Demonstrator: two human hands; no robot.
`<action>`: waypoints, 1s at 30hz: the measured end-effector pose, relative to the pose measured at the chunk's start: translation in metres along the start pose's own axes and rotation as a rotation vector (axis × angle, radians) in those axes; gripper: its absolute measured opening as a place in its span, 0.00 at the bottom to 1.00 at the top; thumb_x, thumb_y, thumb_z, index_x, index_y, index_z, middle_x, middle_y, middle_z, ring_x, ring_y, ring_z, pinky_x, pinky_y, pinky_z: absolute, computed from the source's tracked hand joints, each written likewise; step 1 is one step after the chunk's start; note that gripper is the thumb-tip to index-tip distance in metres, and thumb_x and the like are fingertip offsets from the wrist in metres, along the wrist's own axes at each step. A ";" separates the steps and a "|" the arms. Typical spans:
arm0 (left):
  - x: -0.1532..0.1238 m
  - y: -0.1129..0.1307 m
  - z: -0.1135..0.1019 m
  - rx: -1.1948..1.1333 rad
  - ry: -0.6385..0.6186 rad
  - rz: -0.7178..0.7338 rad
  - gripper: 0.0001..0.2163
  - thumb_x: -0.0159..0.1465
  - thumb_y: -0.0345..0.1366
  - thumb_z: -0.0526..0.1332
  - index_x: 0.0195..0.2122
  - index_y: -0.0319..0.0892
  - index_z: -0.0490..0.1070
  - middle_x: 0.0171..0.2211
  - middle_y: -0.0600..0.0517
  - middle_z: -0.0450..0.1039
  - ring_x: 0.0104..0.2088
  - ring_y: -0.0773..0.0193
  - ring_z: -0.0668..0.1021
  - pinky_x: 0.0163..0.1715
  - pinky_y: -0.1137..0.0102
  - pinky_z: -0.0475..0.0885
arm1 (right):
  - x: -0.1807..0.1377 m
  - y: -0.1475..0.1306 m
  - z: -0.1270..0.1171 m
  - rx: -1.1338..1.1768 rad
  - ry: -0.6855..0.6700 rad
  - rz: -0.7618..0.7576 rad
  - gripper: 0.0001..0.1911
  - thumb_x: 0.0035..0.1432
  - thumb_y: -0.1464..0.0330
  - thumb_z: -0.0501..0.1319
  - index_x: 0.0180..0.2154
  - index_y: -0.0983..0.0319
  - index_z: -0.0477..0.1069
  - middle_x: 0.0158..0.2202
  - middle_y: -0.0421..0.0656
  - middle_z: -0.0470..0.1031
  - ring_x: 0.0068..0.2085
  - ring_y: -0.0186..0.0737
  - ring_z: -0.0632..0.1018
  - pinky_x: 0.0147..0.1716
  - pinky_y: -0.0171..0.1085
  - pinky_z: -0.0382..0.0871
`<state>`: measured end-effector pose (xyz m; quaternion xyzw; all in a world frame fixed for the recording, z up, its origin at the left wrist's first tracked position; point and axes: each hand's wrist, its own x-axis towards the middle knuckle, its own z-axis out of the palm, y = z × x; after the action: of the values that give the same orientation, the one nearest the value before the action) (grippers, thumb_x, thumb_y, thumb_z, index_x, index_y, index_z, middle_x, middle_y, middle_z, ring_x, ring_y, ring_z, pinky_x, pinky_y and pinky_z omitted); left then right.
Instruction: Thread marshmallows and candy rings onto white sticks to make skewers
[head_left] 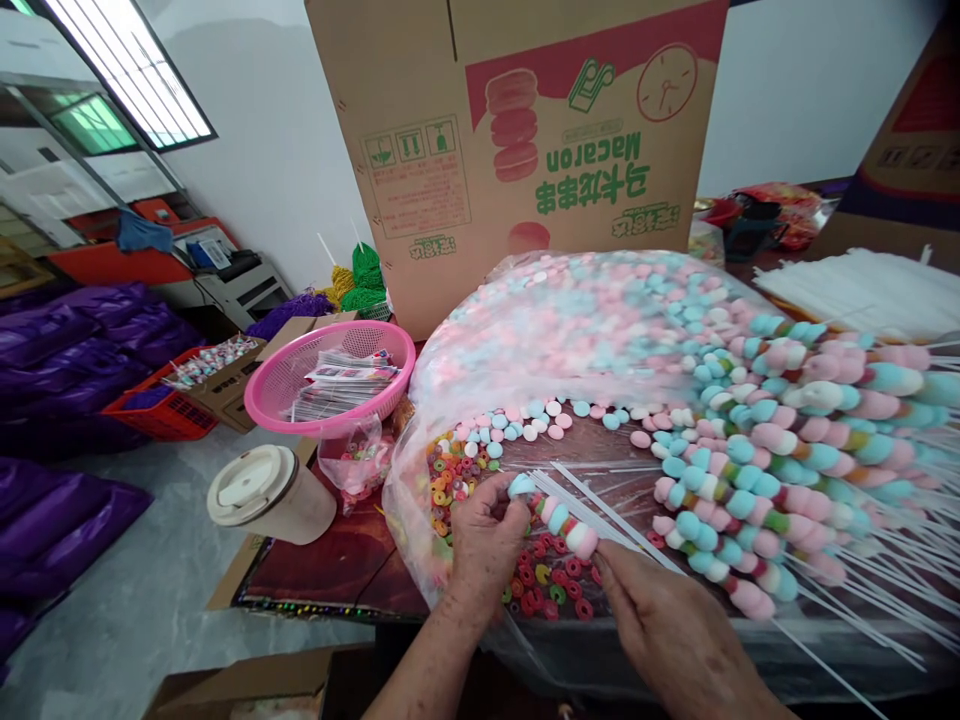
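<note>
My left hand [486, 540] is pinched on a pale blue marshmallow piece [520, 486] at the tip of a white stick. My right hand [671, 625] grips the same candy skewer [564, 524] lower down; the skewer carries blue, pink and ring pieces. Under both hands lies a clear plastic sheet [420, 520] with loose coloured ring candies [450, 480] and pink, blue and white marshmallows [540, 425]. To the right, finished skewers [780, 450] are stacked in a big pile, sticks pointing right.
A large "Macaron" cardboard box [517, 130] stands behind. At the left are a pink basket [330, 375] of packets and a lidded paper cup [270, 492]. Bare white sticks [862, 285] lie at the far right. Purple bags [67, 350] and a red crate [161, 410] sit on the floor.
</note>
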<state>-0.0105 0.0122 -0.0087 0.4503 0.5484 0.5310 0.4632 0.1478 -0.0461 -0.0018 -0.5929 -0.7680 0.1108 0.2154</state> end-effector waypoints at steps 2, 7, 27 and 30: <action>-0.002 -0.002 0.000 0.060 0.040 0.047 0.11 0.49 0.28 0.61 0.34 0.43 0.76 0.24 0.54 0.75 0.24 0.67 0.73 0.27 0.74 0.68 | 0.000 -0.007 0.006 -0.037 -0.016 0.024 0.14 0.57 0.72 0.46 0.31 0.59 0.69 0.25 0.42 0.76 0.25 0.38 0.76 0.22 0.33 0.60; 0.002 0.006 -0.009 0.085 -0.012 0.103 0.11 0.48 0.29 0.63 0.33 0.43 0.77 0.29 0.52 0.75 0.30 0.65 0.73 0.34 0.73 0.67 | 0.005 -0.013 0.009 0.021 -0.064 0.068 0.14 0.58 0.73 0.44 0.29 0.60 0.68 0.23 0.42 0.75 0.25 0.38 0.75 0.22 0.33 0.58; -0.007 0.021 0.037 -0.609 -0.139 -0.364 0.10 0.53 0.39 0.61 0.24 0.40 0.61 0.14 0.59 0.62 0.14 0.74 0.66 0.20 0.76 0.64 | 0.002 -0.018 0.022 0.257 -0.146 0.102 0.17 0.59 0.68 0.41 0.29 0.60 0.67 0.25 0.44 0.74 0.27 0.39 0.74 0.26 0.34 0.59; -0.004 0.025 0.030 -0.568 -0.194 -0.386 0.10 0.53 0.40 0.62 0.26 0.40 0.63 0.16 0.58 0.63 0.16 0.72 0.69 0.20 0.75 0.65 | 0.004 -0.015 0.023 0.295 -0.136 0.113 0.17 0.60 0.68 0.41 0.29 0.61 0.67 0.25 0.45 0.74 0.27 0.39 0.73 0.26 0.34 0.59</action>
<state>0.0200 0.0140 0.0159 0.2398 0.4072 0.5197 0.7118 0.1240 -0.0444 -0.0148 -0.5881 -0.7218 0.2739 0.2412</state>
